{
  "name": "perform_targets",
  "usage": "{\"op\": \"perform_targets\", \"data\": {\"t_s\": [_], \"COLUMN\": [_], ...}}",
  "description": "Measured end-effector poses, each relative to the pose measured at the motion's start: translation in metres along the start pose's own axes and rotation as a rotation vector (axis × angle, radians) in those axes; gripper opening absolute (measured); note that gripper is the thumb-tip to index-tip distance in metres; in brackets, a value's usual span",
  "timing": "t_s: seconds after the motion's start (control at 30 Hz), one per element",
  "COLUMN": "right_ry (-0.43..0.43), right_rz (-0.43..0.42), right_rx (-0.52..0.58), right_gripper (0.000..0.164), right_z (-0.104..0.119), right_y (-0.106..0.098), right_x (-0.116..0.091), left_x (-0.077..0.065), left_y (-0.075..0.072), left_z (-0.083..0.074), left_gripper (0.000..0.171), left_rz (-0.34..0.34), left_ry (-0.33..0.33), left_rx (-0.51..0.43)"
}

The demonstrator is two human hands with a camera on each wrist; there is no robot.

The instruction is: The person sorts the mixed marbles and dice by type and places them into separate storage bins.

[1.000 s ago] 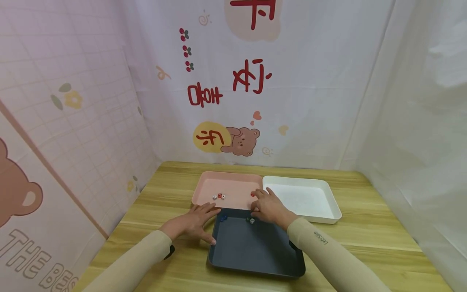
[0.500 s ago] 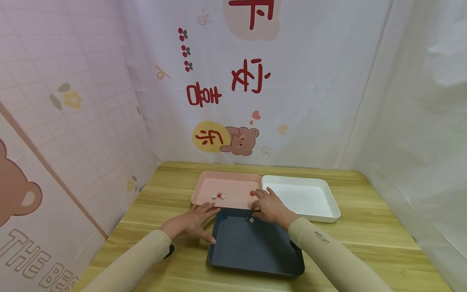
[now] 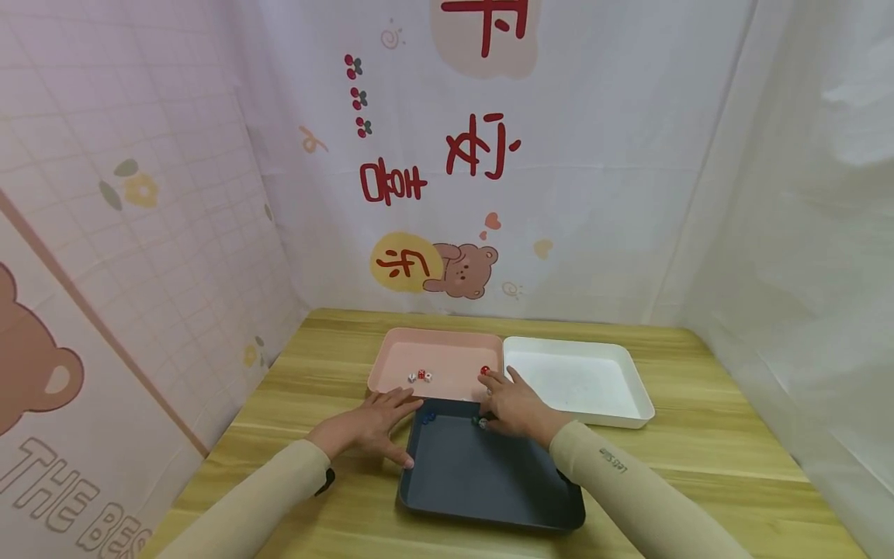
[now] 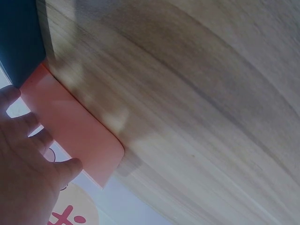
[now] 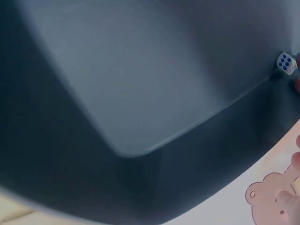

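Observation:
My right hand [image 3: 515, 405] reaches over the far edge of the dark grey tray [image 3: 496, 481], its fingertips close to a white die [image 5: 286, 63] with blue pips. In the right wrist view fingertips appear just beside that die; whether they touch it I cannot tell. A dark greenish die [image 3: 475, 421] lies next to it. Blue dice [image 3: 429, 418] sit in the far left corner. My left hand [image 3: 366, 428] is spread along the tray's left side, thumb at its rim, fingertips by the pink tray [image 3: 454, 351]. It holds nothing.
Two white dice and a red die [image 3: 421, 374] lie grouped in the pink tray; another red die [image 3: 485, 370] is near its right end. A white tray [image 3: 580, 376] adjoins it on the right. Wooden table [image 3: 698, 435] surrounds them, with printed cloth [image 3: 601, 194] hung behind.
My right hand has lowered slightly towards the dice in the grey tray, and the red die beyond its fingers shows more fully. The left hand has kept its place.

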State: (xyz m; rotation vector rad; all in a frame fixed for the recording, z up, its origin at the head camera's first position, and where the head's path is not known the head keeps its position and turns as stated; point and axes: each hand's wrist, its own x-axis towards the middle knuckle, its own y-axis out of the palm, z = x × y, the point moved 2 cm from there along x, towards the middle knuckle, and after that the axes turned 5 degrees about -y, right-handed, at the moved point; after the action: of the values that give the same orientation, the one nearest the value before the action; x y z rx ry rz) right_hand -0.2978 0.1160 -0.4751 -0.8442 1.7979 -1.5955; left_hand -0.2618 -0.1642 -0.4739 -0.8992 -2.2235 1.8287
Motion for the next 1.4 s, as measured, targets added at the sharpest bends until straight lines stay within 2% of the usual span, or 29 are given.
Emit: {"op": "perform_targets", "data": {"t_s": [0.13,0.3,0.43,0.63,0.8,0.97,1.2,1.3,1.4], "right_ry": [0.015,0.006,0.001,-0.005,0.069,0.162,0.229,0.247,0.227], "right_rz": [0.081,0.102,0.078,-0.054,-0.124,-0.147,-0.137,-0.143,-0.151], "right_rx": [-0.08,-0.101,-0.085,0.018,0.104,0.103,0.105,0.129,0.138], "right_gripper": [0.024,0.019,0.017,0.012,0.012,0.011,0.016,0.019,0.02], "right_z": [0.004,0.006,0.006,0.001,-0.005,-0.013,-0.021,-0.023,-0.022], "right_y": [0.005,0.01,0.008,-0.006,-0.019,-0.025,-0.025,-0.026,-0.025], "right_x": [0.001,0.002,0.003,0.005,0.009,0.013,0.018,0.018,0.018], "left_x": [0.001,0.002,0.001,0.001,0.001,0.0,0.001,0.001,0.001], "left_y": [0.001,0.002,0.002,0.001,0.002,0.004,0.005,0.005,0.004], "left_z": [0.0,0.0,0.0,0.002,0.003,0.002,0.003,0.003,0.003], "left_gripper": [0.108,0.108,0.108,0.109,0.109,0.11,0.11,0.109,0.109], "left_rz": [-0.001,-0.006,-0.008,-0.005,-0.006,-0.002,-0.008,-0.012,-0.016], "left_ry": [-0.003,0.001,-0.003,-0.006,-0.007,0.0,0.006,0.008,0.005], "left_rx": [0.0,-0.003,-0.01,-0.014,-0.007,-0.002,-0.004,-0.009,-0.015]}}
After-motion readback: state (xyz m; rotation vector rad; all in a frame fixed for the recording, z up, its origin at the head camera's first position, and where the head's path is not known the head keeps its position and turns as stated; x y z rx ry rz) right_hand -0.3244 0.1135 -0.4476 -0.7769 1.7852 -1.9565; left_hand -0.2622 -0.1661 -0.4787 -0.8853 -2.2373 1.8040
